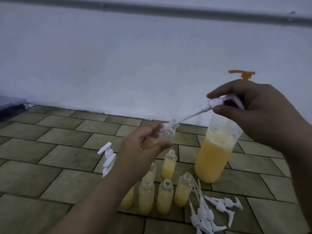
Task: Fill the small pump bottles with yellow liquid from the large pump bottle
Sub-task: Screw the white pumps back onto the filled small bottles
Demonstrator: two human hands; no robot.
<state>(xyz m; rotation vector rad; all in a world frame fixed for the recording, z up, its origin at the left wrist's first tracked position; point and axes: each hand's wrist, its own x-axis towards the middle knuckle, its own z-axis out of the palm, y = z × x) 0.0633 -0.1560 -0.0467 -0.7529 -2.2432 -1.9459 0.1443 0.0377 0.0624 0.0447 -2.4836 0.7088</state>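
My left hand (141, 146) holds a small clear bottle (166, 134) tilted to the right, with yellow liquid in its lower part. My right hand (256, 108) grips a white pump head (219, 102); its thin dip tube (190, 116) points down-left, with the tip at the small bottle's open neck. Behind my right hand stands the large bottle (214, 157), over half full of yellow liquid, with an orange pump (243, 74) on top. Several uncapped small bottles (164, 196) holding yellow liquid stand on the floor below my left hand.
Several loose white pump heads (212, 211) lie on the tiled floor (50, 157) at the lower right. Two small bottles with white pumps fitted (108, 159) stand left of my left forearm. A white wall runs along the back, with a dark object (11, 108) at its far left.
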